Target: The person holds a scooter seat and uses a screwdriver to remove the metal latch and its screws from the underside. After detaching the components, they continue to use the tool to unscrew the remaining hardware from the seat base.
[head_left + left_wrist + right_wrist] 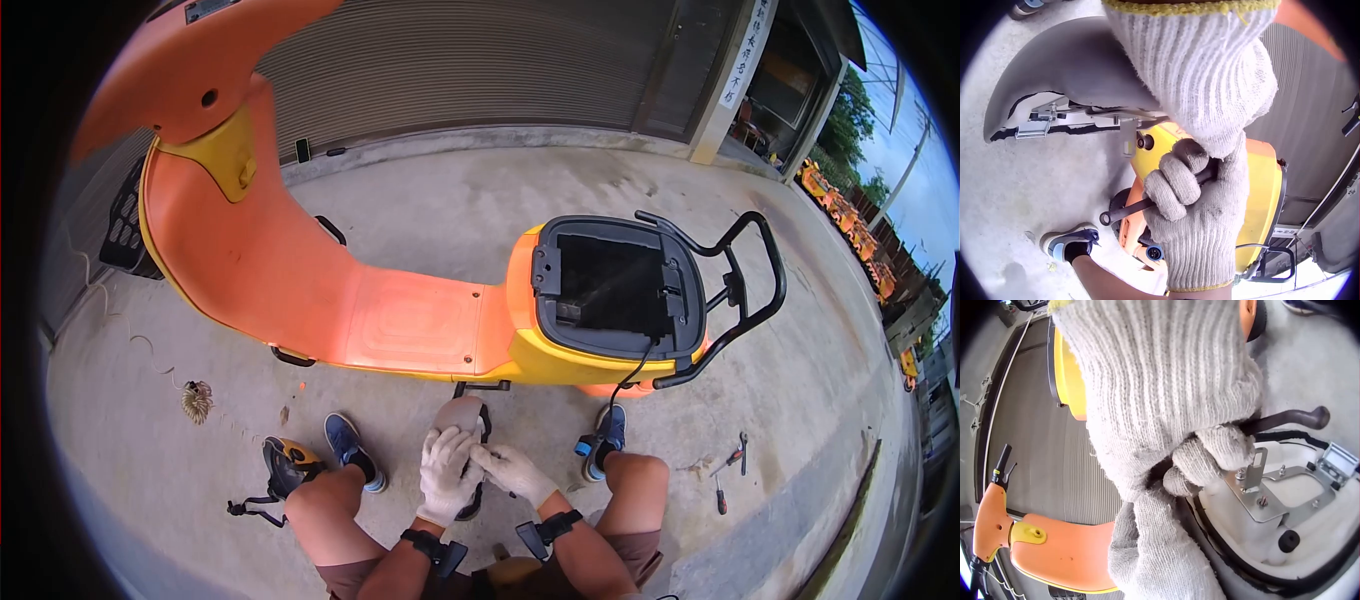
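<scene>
A scooter seat (458, 412) stands between the person's knees, its underside showing a metal bracket (1272, 503) with bolts. My gloved right hand (513, 470) grips a dark ring-ended wrench (1125, 212), fingers curled round its shaft; in the right wrist view the bent end of the wrench (1291, 419) sticks out past the fingers. My gloved left hand (450, 475) lies over the seat in the head view, its fingertips meeting the right hand. Both wrist views hide most of the left fingers, so I cannot tell what they hold.
The orange and yellow scooter (400, 310) stands ahead, its seat compartment (610, 290) uncovered. A cable with a blue connector (584, 447) hangs from it. Several hand tools (735, 465) lie on the concrete at right. A helmet (290, 465) is beside the left foot.
</scene>
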`<state>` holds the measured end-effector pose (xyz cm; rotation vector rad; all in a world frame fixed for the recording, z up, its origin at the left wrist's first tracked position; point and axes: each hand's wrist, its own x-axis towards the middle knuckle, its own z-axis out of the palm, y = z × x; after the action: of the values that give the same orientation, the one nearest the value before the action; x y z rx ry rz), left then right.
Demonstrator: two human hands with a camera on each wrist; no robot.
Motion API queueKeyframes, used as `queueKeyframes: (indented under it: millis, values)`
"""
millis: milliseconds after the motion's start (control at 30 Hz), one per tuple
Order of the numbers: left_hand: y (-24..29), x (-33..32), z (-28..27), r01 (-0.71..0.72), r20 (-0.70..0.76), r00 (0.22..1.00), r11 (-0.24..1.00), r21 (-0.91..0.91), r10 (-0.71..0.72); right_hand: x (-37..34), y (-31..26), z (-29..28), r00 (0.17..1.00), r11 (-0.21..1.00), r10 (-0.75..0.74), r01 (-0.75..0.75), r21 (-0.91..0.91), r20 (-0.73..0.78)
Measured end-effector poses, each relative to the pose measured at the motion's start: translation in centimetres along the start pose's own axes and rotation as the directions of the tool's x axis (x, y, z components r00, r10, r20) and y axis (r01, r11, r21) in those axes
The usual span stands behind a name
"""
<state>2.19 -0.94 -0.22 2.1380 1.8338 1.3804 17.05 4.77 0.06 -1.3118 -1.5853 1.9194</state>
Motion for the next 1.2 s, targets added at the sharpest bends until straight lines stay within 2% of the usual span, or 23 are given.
queueKeyframes:
  millis: [67, 133, 267, 333, 433, 467, 500, 567, 600, 667, 700, 733, 800, 833, 867, 900, 933, 1000, 1133, 1200]
  values:
    - [0.0, 0.1, 0.0, -0.008, -0.017, 1.000, 1.000, -0.008, 0.008, -0.4, -0.7, 0.4, 1.000, 1.000, -0.003, 0.003, 0.010, -0.030]
    - [0.2, 0.2, -0.4, -0.014, -0.016, 1.000, 1.000, -0.007, 0.013, -0.5, -0.7, 0.7, 1.000, 0.977, 0.021, -0.017, 0.214, -0.016]
    - [0.0, 0.3, -0.4, -0.002, -0.019, 1.000, 0.999, -0.038, 0.001, 0.1, -0.9, -0.2, 0.993, 0.975, 0.104, -0.113, 0.193, 0.052]
    - [0.5, 0.7, -0.5, 0.100, -0.099, 0.989, 0.986, -0.132, -0.113, 0.4, -0.6, -0.4, 0.964, 0.962, 0.162, -0.107, 0.250, -0.211]
    - [-0.7, 0.3, -0.3, 0.124, -0.129, 0.981, 0.981, -0.152, -0.144, 0.7, 1.3, -1.6, 0.899, 0.950, 0.215, -0.103, 0.296, -0.380]
    - [-0.7, 0.3, -0.6, 0.157, -0.099, 0.980, 0.976, -0.149, -0.173, 0.9, 2.3, -1.7, 0.876, 0.952, 0.221, -0.098, 0.291, -0.428]
    - [-1.0, -0.2, -0.5, 0.173, -0.118, 0.974, 0.968, -0.183, -0.196, 1.1, 3.8, -1.9, 0.880, 0.943, 0.250, -0.128, 0.306, -0.404]
    - [-2.0, -0.3, -0.2, 0.181, -0.138, 0.968, 0.962, -0.203, -0.211, 2.2, 5.4, -2.3, 0.897, 0.921, 0.210, -0.048, 0.386, -0.389]
    - [-2.1, -0.6, -0.1, 0.208, -0.155, 0.957, 0.951, -0.229, -0.246, 2.1, 5.1, -1.7, 0.899, 0.917, 0.222, -0.060, 0.395, -0.378]
    - [-2.1, -0.8, -0.2, 0.238, -0.165, 0.944, 0.936, -0.260, -0.285, 1.3, 3.8, -0.8, 0.959, 0.853, 0.128, 0.023, 0.522, -0.253]
    - [-2.1, -0.7, -0.2, 0.232, -0.171, 0.944, 0.936, -0.265, -0.283, 1.2, 3.2, -0.5, 0.958, 0.895, 0.135, -0.008, 0.447, -0.253]
    - [-2.2, -0.6, -0.2, 0.225, -0.179, 0.944, 0.936, -0.271, -0.278, 1.1, 2.5, -0.5, 0.957, 0.894, 0.137, -0.010, 0.447, -0.254]
    - [-2.5, -0.8, 0.0, 0.233, -0.186, 0.939, 0.933, -0.274, -0.290, 0.8, 1.5, -0.4, 0.917, 0.978, 0.204, -0.177, 0.108, -0.343]
    - [-2.6, -0.9, 0.0, 0.240, -0.195, 0.934, 0.931, -0.276, -0.299, 1.5, 3.1, -0.7, 0.917, 0.977, 0.207, -0.180, 0.111, -0.341]
    - [-2.6, -1.0, 0.0, 0.243, -0.192, 0.934, 0.931, -0.273, -0.301, 2.5, 5.0, -1.0, 0.907, 0.980, -0.001, -0.084, -0.183, -0.421]
    - [-2.6, -1.0, 0.0, 0.253, -0.194, 0.930, 0.926, -0.280, -0.312, 2.8, 5.5, -1.1, 0.873, 0.884, -0.222, -0.007, -0.467, -0.434]
    - [-2.6, -1.1, 0.0, 0.261, -0.196, 0.926, 0.921, -0.288, -0.324, 3.1, 6.0, -1.4, 0.874, 0.886, -0.219, -0.009, -0.464, -0.433]
    - [-2.5, -1.1, 0.1, 0.278, -0.187, 0.922, 0.915, -0.292, -0.340, 3.4, 6.4, -1.8, 0.922, 0.985, 0.110, -0.151, -0.083, -0.373]
    - [-2.4, -0.8, 0.2, 0.276, -0.190, 0.925, 0.926, -0.259, -0.329, 3.2, 6.1, -1.1, 0.964, 0.976, 0.040, -0.094, -0.196, -0.262]
    - [-2.3, -0.8, 0.0, 0.259, -0.186, 0.934, 0.938, -0.232, -0.304, 3.4, 6.1, -1.2, 0.985, 0.973, -0.090, 0.055, -0.225, -0.147]
